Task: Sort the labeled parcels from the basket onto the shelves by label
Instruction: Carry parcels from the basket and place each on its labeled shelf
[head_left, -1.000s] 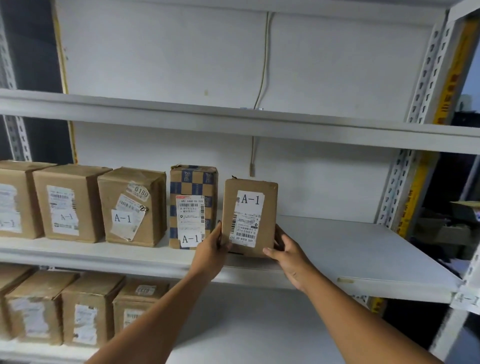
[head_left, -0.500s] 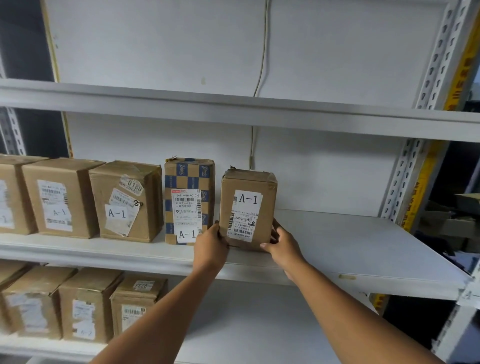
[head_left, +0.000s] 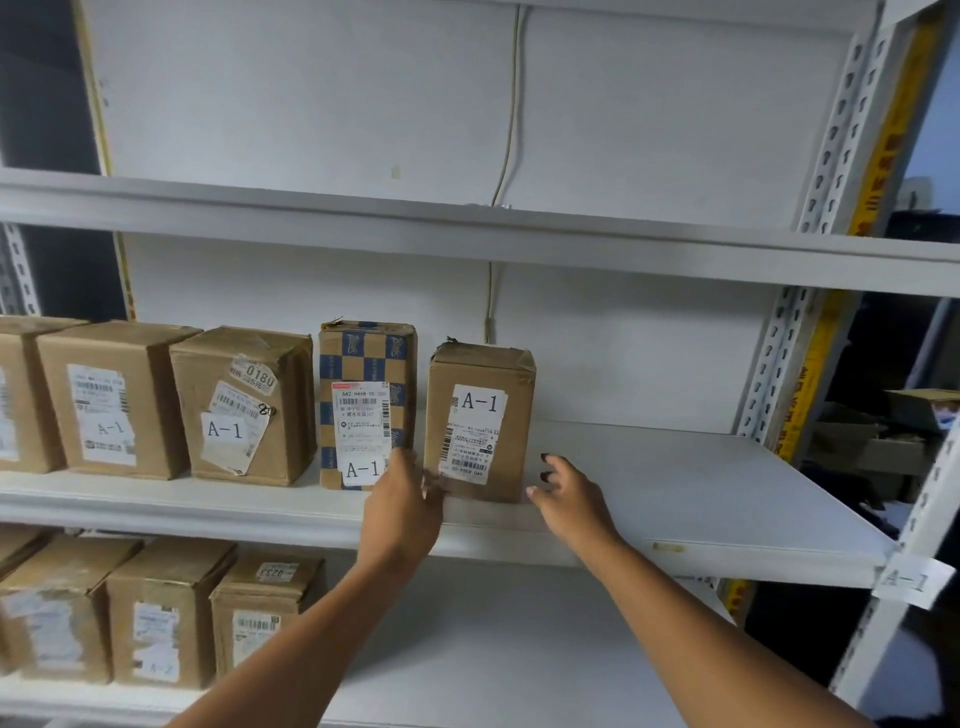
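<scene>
1. From the head camera I see the brown parcel (head_left: 480, 421) standing upright on the middle shelf (head_left: 675, 499), its white "A-1" label facing me, last on the right in a row of parcels.
2. Just beside it on the left stands the blue-checked parcel (head_left: 368, 364), also marked "A-1" — a narrow gap separates the two.
3. Further left sit two more brown boxes, one with several stickers (head_left: 241, 405) and one with a faint "A-1" label (head_left: 111, 400).
4. My left hand (head_left: 405, 501) is at the brown parcel's lower left corner, fingers loose, gripping nothing; I cannot tell whether it touches the box.
5. My right hand (head_left: 569, 493) hovers just right of the parcel with fingers spread wide, clear of the cardboard — it holds nothing.
6. A paper tag reading "A-1" (head_left: 911, 579) hangs on the right end of this shelf's edge.
7. The lower shelf (head_left: 493, 649) carries more brown boxes at the left, one marked "A-2" (head_left: 156, 629).
</scene>
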